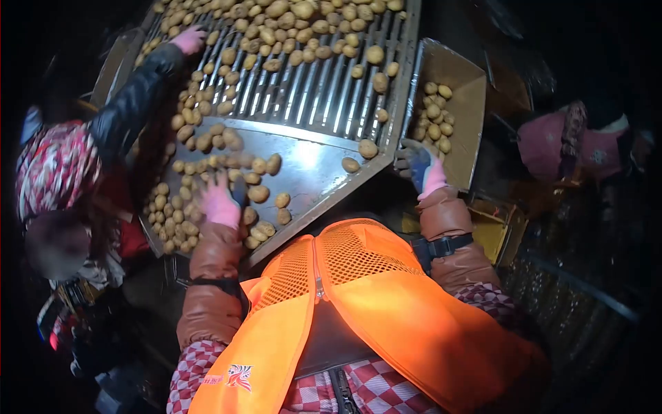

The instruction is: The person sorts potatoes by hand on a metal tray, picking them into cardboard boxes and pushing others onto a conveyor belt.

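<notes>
My left hand [221, 200], in a pink glove, lies among the potatoes [258, 193] on the smooth metal sorting tray [303, 162]. Its fingers are spread and slightly blurred, touching or just over the potatoes, with none seen gripped. My right hand [422, 165], in a pink and grey glove, is at the tray's right edge, beside the near end of a cardboard-coloured box [465, 103]. Its fingers are apart and appear to hold nothing. Several potatoes [434, 114] lie inside that box. Two single potatoes [359, 157] sit on the tray left of my right hand.
Beyond the tray, a bed of metal rollers [303, 103] carries many potatoes. At left, a co-worker's pink-gloved hand [189, 39] reaches over the rollers. Another person in pink [572, 141] is at right. A yellow crate [491, 231] stands below the box.
</notes>
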A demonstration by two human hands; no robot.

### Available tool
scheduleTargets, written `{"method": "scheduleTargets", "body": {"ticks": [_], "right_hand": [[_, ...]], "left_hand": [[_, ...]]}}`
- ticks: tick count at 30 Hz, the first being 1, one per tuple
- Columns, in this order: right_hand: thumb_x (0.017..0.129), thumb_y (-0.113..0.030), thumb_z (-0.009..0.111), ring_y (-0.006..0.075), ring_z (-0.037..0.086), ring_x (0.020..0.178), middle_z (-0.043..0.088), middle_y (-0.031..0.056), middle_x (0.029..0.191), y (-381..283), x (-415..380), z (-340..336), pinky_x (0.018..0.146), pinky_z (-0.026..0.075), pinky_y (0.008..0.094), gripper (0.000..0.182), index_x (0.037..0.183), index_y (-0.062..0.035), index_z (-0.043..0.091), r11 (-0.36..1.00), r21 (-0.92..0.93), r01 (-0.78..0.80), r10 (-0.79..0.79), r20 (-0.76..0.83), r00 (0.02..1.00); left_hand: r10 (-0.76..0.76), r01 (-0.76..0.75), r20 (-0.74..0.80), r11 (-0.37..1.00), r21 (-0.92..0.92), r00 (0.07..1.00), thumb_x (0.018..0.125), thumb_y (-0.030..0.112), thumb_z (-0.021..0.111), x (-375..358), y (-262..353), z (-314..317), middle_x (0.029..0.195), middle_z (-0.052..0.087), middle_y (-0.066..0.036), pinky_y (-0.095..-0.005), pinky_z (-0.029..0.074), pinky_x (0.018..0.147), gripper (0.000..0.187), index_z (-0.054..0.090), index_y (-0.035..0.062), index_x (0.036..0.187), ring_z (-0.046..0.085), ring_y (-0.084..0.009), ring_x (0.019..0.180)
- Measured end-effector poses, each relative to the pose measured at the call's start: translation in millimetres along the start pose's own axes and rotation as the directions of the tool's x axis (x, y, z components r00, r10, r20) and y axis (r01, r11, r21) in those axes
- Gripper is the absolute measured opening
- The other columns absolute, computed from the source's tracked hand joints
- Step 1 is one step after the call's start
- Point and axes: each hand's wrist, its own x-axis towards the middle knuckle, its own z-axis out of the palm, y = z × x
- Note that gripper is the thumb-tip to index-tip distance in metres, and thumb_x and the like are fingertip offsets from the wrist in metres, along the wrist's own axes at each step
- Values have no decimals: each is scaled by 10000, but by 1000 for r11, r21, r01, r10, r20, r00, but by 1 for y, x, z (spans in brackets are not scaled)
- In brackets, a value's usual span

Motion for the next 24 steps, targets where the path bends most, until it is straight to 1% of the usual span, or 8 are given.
{"method": "scheduleTargets", "body": {"ticks": [8, 11, 14, 15, 17, 18, 21, 24], "right_hand": [[1002, -142, 606, 172, 662, 704, 692, 92, 986, -22, 27, 95, 564, 517, 288, 368, 1356, -51, 566, 974, -190, -123, 172, 267, 948], [998, -180, 624, 229, 663, 747, 678, 115, 975, -18, 44, 122, 608, 534, 329, 398, 1362, -44, 537, 948, -42, -316, 309, 367, 878], [1004, -334, 526, 256, 666, 654, 685, 94, 845, 8, 58, 140, 564, 531, 344, 356, 1255, -102, 627, 767, 94, -635, 516, 498, 697], [985, -354, 557, 220, 656, 654, 682, 62, 842, -17, 35, 160, 537, 502, 321, 353, 1200, -92, 656, 768, 117, -629, 564, 342, 752], [1011, -227, 487, 213, 615, 659, 648, 66, 800, 1, 32, 157, 608, 497, 301, 332, 1237, -50, 654, 956, -183, -229, 287, 432, 855], [1002, -152, 502, 174, 601, 672, 640, 42, 802, 15, 44, 155, 585, 469, 273, 333, 1291, -54, 635, 798, 150, -584, 485, 417, 769], [927, 8, 591, 83, 594, 729, 714, 22, 928, 45, 40, 156, 633, 479, 235, 307, 1196, -84, 707, 990, -14, -142, 136, 383, 914], [931, -183, 681, 247, 704, 1017, 745, 127, 1105, 43, 45, 156, 916, 533, 339, 280, 1206, -140, 703, 956, -257, 140, -41, 357, 933]], "left_hand": [[-300, 277, -48, 922, -270, 953, 913, 380, 646, -63, -45, -8, 1446, 525, -143, -538, 302, 1151, 435, 647, 203, 1311, 438, -355, 1391], [-325, 323, -2, 942, -90, 946, 854, 431, 705, -67, 1, -38, 1432, 545, -143, -559, 368, 1111, 555, 623, 201, 1352, 478, -371, 1365], [130, -175, 263, 972, 154, 956, 847, 452, 685, -77, 0, -36, 1495, 490, -120, -598, 297, 1142, 602, 589, 200, 1385, 393, -365, 1426], [79, -90, 146, 994, 67, 986, 861, 442, 673, -78, -7, -38, 1499, 492, -124, -608, 299, 1134, 549, 618, 198, 1350, 420, -371, 1404], [-21, 23, 22, 998, -63, 1000, 879, 425, 662, -78, -24, -37, 1504, 497, -144, -578, 333, 1124, 493, 662, 174, 1304, 462, -380, 1370], [-41, 23, -132, 991, -134, 990, 876, 416, 668, -77, -37, -22, 1496, 506, -156, -522, 366, 1115, 525, 640, 176, 1342, 464, -380, 1368], [-162, 145, -170, 984, -107, 972, 869, 394, 699, -39, -36, -26, 1498, 495, -185, -523, 388, 1104, 632, 545, 179, 1443, 481, -410, 1348], [-4, 2, -273, 1000, -7, 962, 925, 384, 652, 33, -46, -14, 1472, 500, -232, -558, 409, 1071, 555, 561, 160, 1424, 484, -442, 1337]]}}
